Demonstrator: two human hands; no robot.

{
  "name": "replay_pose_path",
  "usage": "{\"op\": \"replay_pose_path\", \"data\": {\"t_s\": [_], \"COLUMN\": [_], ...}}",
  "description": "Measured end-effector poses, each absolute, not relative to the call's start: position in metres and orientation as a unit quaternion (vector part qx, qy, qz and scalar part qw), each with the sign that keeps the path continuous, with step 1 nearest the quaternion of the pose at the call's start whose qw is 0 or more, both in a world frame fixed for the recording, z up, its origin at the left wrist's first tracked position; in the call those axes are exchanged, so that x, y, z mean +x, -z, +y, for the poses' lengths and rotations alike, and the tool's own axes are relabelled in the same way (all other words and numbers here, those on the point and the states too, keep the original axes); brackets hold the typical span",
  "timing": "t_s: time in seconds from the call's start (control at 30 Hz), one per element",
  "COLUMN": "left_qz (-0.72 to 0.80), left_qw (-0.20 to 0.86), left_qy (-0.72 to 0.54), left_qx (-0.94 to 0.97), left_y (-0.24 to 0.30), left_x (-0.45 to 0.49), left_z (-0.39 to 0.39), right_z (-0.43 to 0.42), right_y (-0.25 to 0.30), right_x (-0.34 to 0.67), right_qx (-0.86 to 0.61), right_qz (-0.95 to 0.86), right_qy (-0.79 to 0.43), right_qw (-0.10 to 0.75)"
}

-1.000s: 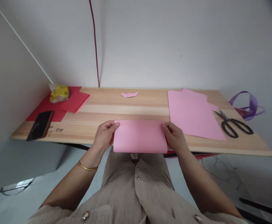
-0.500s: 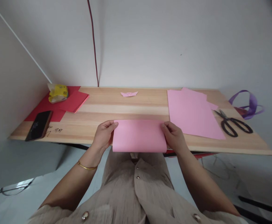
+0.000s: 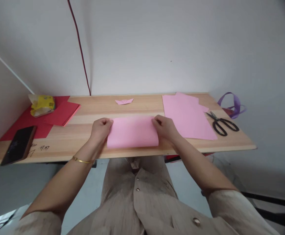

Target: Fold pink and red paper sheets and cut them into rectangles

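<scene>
- Folded pink sheet (landmark) (image 3: 133,133): held between the two hands over the front part of the wooden table (image 3: 144,109); its near side turns in a rounded bend. Whether its underside touches the tabletop cannot be told.
- Left hand (image 3: 99,131): at the landmark's left end, thumb and fingers pinching its far left corner; a gold bracelet (image 3: 83,161) circles the wrist.
- Right hand (image 3: 165,128): at the landmark's right end, thumb and fingers pinching its far right corner.
- Small folded pink paper (image 3: 124,102): beyond the landmark, near the table's back edge.
- Loose pink sheets (image 3: 185,119): right of the landmark, overlapping; black-handled scissors (image 3: 222,124) lie farther right, just beside them.
- Red paper (image 3: 63,114): well left of the landmark, bearing a yellow packet (image 3: 43,103).
- Phone (image 3: 19,144): left of the landmark, partly over the red paper; handwriting (image 3: 44,148) marks the wood between.
</scene>
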State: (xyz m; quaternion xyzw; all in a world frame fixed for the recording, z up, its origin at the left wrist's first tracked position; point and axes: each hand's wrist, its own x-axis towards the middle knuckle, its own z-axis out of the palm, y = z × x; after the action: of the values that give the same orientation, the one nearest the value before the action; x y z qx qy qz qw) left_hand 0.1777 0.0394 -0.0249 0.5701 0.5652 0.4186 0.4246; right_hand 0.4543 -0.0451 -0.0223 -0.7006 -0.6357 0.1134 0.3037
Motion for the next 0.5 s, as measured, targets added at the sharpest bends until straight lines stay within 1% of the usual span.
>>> {"op": "replay_pose_path", "data": {"t_s": [0.1,0.17,0.27,0.33,0.43,0.5], "left_qz": [0.599,0.606,0.605,0.6,0.592,0.59], "left_qw": [0.308,0.27,0.239,0.197,0.113,0.087], "left_qy": [-0.335,-0.299,-0.271,-0.237,-0.171,-0.151], "left_qx": [0.659,0.685,0.709,0.738,0.779,0.788], "left_y": [0.03,0.033,0.036,0.037,0.039,0.039], "left_x": [0.182,0.185,0.187,0.188,0.189,0.189], "left_z": [0.07,0.082,0.089,0.088,0.083,0.081], "right_z": [-0.02,-0.007,0.003,0.005,0.005,0.005], "right_y": [0.016,0.016,0.02,0.025,0.031,0.033], "right_x": [0.455,0.454,0.453,0.453,0.455,0.456], "right_qx": [-0.73,-0.736,-0.735,-0.733,-0.735,-0.744], "right_qz": [-0.667,-0.674,-0.677,-0.678,-0.676,-0.666], "right_qy": [-0.062,-0.047,-0.047,-0.049,-0.052,-0.05], "right_qw": [0.134,0.056,0.022,0.009,0.001,0.011]}}
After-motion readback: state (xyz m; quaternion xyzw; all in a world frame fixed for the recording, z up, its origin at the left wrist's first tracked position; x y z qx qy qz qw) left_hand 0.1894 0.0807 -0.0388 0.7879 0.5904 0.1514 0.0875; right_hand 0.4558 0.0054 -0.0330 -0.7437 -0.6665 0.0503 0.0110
